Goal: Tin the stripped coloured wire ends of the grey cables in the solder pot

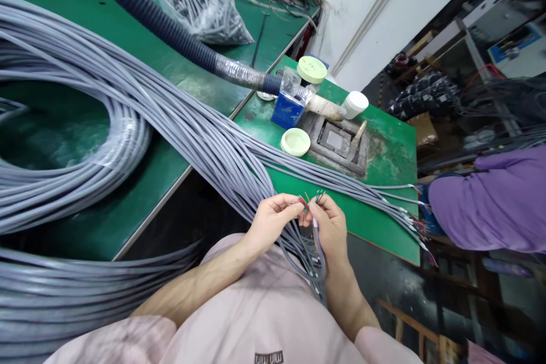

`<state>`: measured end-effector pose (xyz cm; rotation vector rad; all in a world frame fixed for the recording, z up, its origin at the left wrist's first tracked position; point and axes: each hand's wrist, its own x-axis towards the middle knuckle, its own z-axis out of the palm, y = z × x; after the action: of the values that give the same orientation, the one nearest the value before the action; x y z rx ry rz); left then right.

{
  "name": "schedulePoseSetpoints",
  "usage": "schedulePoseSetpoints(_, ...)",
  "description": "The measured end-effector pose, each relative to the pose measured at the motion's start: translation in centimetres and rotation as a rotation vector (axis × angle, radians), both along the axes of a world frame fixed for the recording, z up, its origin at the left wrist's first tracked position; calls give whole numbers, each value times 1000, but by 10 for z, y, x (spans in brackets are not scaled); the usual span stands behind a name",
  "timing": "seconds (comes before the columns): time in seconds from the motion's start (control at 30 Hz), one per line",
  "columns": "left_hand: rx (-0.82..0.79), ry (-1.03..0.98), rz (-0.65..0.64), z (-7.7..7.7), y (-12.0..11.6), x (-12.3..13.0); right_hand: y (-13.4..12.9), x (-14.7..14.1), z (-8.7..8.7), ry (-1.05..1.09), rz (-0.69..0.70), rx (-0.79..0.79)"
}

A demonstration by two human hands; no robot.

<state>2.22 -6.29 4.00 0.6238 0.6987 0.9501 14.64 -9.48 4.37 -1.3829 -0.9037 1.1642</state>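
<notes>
At the near edge of the green table, my two hands meet over the end of a grey cable (318,244). My right hand (333,222) is closed around the cable near its stripped end, where thin dark wires stick up past the fingertips. My left hand (277,216) pinches thin coloured wires (303,202), red among them, fanned out from that same end. More grey cables (298,244) hang in a loop below my hands. Behind them, a bundle of grey cables (333,179) runs across the table, its stripped ends (420,227) hanging past the right edge.
Large grey cable coils (123,142) cover the left table. A ribbed hose (170,28) leads to a blue box (288,109) beside a stained metal-framed pot (336,139), a pale green lid (295,142) and a white jar (355,104). A person in purple (490,202) is at the right.
</notes>
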Motion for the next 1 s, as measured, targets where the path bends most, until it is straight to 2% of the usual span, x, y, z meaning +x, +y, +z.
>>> schedulePoseSetpoints(0.23,-10,-18,-2,2,1,1,-1,-1,-4,29,-33,-11)
schedulePoseSetpoints(0.5,3,-13,2,1,0,2,0,-2,-5,34,-7,-10)
schedulePoseSetpoints(0.63,5,35,22,-1,2,1,-2,-1,5,-180,24,-30)
schedulePoseSetpoints(0.83,29,131,58,-6,7,-1,-14,12,21,-608,188,46)
schedulePoseSetpoints(0.9,29,114,19,-8,8,-1,-17,17,24,-650,233,29)
schedulePoseSetpoints(1.0,21,68,-94,-10,11,1,-19,21,24,-593,272,-15)
